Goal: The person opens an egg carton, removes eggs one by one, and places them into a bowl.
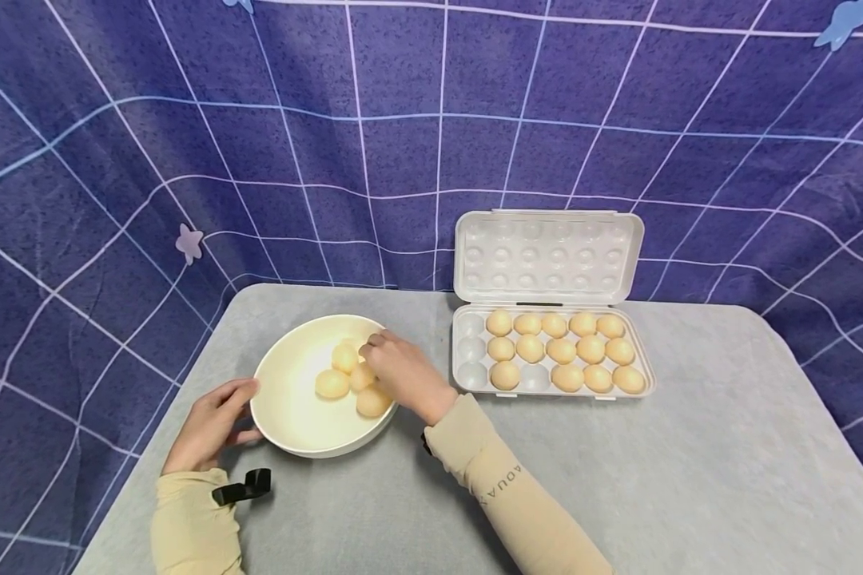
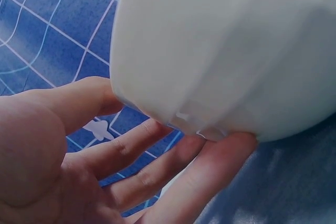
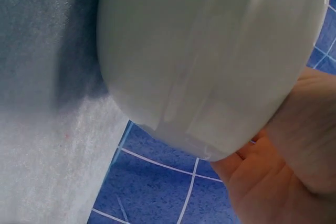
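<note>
A cream bowl (image 1: pixel 295 415) stands on the left of the table, with several pale brown eggs (image 1: pixel 332 384) grouped in its right half. My left hand (image 1: pixel 212 423) holds the bowl's left side, the thumb at the rim and the fingers lower on the outside. In the left wrist view, those fingertips touch the bowl's lower edge. Over the right rim reaches my right hand (image 1: pixel 406 375), its bent fingers down among the eggs. Its fingertips are hidden, so whether they pinch an egg cannot be seen; the bowl wall blocks them in the right wrist view.
An open plastic egg carton (image 1: pixel 480 391) stands right of the bowl, its lid (image 1: pixel 549 255) raised at the back. Eggs (image 1: pixel 561 351) sit in its middle and right cups. The grey table (image 1: pixel 719 447) meets a blue checked curtain (image 1: pixel 403 152) behind.
</note>
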A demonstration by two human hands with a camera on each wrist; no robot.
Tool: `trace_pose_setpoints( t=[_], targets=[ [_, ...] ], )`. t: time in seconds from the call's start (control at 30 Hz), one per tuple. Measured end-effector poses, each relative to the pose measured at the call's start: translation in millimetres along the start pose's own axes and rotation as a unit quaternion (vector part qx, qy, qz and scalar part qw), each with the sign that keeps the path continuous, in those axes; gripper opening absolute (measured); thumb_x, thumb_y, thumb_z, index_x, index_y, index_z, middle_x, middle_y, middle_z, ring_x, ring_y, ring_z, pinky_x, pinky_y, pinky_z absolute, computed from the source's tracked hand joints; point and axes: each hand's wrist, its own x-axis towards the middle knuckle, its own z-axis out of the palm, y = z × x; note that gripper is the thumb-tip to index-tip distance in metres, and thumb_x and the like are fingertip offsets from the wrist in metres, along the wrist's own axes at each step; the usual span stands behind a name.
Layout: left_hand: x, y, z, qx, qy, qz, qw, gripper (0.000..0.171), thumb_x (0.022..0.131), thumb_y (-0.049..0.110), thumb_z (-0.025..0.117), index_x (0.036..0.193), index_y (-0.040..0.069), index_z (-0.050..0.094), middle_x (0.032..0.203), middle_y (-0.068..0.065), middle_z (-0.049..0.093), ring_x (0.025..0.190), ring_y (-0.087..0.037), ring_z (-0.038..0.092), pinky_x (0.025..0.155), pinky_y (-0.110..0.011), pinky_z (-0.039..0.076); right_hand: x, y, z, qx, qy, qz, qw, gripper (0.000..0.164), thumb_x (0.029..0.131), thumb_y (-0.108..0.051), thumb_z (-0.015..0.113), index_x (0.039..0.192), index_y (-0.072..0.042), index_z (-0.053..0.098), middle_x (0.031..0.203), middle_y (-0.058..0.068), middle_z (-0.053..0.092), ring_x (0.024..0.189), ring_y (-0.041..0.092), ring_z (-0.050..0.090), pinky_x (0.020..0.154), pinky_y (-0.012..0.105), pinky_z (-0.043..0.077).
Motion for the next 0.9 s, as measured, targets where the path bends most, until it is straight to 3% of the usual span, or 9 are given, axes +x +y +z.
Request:
trace_pose_setpoints(
  t=[0.2,0.43,0.67,0.9],
  targets=[
    [-2.3,1.2,-0.3,-0.014,-0.010,0.002,0.9999,0.063,0.093,0.037,0.054,0.135,-0.006,0.036,0.096,0.008,0.058,0.084,-0.005,0.060,0.067,-0.035,0.059,-9.8,3.8,-6.9,0.041,0.019,-0.005,0.999,0.024,0.077,-0.007,0.068,0.101,-0.010,0.066,0.100,0.001,0.058,0.094,0.016,0.052,0.079,0.024,0.050],
    [-2.6,-0.4,1.9,-0.016,0.001,0.009,0.9998,0.059,0.092,0.036,0.056,0.130,-0.006,0.042,0.097,0.004,0.058,0.083,-0.008,0.062,0.066,-0.037,0.058,-34.9,16.6,-19.6,0.082,0.068,0.000,0.994,0.029,0.079,-0.005,0.066,0.107,-0.008,0.062,0.107,0.001,0.058,0.105,0.014,0.051,0.093,0.022,0.044],
    [-3.8,0.3,0.5,-0.012,-0.011,0.014,0.9998,0.064,0.092,0.039,0.055,0.131,-0.008,0.038,0.094,0.008,0.059,0.083,-0.006,0.061,0.067,-0.036,0.058,-63.2,35.6,-27.6,0.065,0.093,0.017,0.993,0.031,0.078,-0.009,0.069,0.109,-0.009,0.062,0.109,0.000,0.058,0.105,0.013,0.050,0.088,0.023,0.048],
    [-3.0,1.0,1.7,-0.004,-0.008,0.013,0.9999,0.065,0.092,0.039,0.054,0.133,-0.009,0.036,0.094,0.006,0.059,0.084,-0.007,0.061,0.067,-0.037,0.058,-80.0,55.9,-31.7,0.054,0.090,0.043,0.994,0.037,0.075,-0.011,0.073,0.110,-0.009,0.062,0.108,0.000,0.059,0.099,0.014,0.051,0.084,0.024,0.048]
  ],
)
